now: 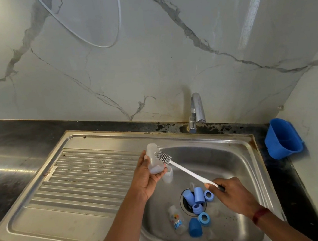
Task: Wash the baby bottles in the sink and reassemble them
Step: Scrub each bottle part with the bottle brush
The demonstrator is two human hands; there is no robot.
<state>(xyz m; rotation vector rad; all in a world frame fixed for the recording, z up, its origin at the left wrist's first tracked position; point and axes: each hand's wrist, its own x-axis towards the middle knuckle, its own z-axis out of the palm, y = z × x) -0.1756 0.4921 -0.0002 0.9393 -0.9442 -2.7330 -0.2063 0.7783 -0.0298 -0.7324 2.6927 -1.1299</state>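
Gripping a clear baby bottle [154, 159] at the middle of the frame, the left hand [148, 178] curls its fingers round the lower part and holds it tilted above the left side of the steel sink [230, 152]. The right hand [234, 197], lower right, clasps the end of a white brush [187, 171] whose bristled head lies against the bottle's side. A second clear bottle [168, 176] shows just behind the left palm. A printed bottle [177, 219] lies on the basin floor near the drain, among blue caps [198, 194] and blue rings [204, 218]. A chrome tap [196, 110] stands at the back, and a blue tub [282, 138] sits at right on the dark table [9, 140].
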